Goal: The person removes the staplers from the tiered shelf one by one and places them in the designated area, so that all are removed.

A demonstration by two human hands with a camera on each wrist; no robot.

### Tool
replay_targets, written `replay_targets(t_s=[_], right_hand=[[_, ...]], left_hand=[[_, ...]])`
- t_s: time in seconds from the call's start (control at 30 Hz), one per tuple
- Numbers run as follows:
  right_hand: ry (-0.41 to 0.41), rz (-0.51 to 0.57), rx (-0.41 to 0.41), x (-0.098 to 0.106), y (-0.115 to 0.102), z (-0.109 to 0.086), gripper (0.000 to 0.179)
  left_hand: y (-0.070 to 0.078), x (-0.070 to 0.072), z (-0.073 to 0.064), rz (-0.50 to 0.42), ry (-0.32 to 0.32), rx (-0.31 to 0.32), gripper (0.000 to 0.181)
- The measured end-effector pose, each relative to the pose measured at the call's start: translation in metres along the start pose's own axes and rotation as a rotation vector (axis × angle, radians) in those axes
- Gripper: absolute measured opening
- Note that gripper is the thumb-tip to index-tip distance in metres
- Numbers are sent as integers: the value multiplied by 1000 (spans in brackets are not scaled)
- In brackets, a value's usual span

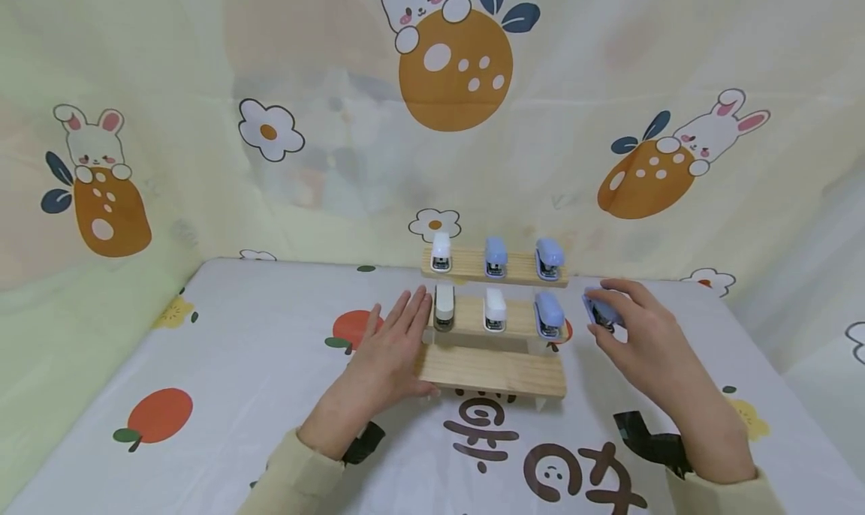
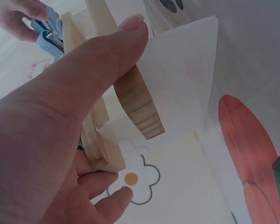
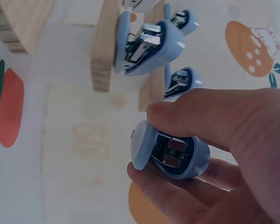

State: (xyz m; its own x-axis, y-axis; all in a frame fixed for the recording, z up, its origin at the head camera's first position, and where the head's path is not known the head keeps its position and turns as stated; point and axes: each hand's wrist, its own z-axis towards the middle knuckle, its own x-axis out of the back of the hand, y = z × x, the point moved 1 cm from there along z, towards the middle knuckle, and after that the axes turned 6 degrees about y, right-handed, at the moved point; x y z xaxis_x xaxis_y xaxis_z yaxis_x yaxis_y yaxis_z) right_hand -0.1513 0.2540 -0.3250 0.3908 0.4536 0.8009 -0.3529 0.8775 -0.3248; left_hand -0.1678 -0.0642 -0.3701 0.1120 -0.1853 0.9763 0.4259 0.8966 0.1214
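A three-tier wooden rack (image 1: pixel 489 368) with clear supports stands on the cloth-covered table. My left hand (image 1: pixel 388 357) lies along its left end, fingers straight, with the thumb touching the lowest board (image 2: pixel 139 105). Right of the rack, my right hand (image 1: pixel 642 335) pinches a small blue stapler (image 3: pixel 170 151) between thumb and fingers, apart from the boards. On the top tier are a white stapler (image 1: pixel 441 252) and two blue staplers (image 1: pixel 496 257). The middle tier bears a grey-white stapler with a dark base (image 1: pixel 444 307), a white stapler (image 1: pixel 495 309) and a blue stapler (image 1: pixel 550 314).
A pale tablecloth (image 1: pixel 257 327) printed with fruit and lettering covers the table. Behind the rack hangs a cloth backdrop (image 1: pixel 324 192) with rabbits and flowers. Black straps (image 1: pixel 652 440) are around both wrists.
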Motion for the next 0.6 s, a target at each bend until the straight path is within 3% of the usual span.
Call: replay_targets(t_s=[0.6], right_hand=[[-172,5,-137,-26,23,4,44]], left_hand=[[-2,0,-1,-18,25,-15,133]])
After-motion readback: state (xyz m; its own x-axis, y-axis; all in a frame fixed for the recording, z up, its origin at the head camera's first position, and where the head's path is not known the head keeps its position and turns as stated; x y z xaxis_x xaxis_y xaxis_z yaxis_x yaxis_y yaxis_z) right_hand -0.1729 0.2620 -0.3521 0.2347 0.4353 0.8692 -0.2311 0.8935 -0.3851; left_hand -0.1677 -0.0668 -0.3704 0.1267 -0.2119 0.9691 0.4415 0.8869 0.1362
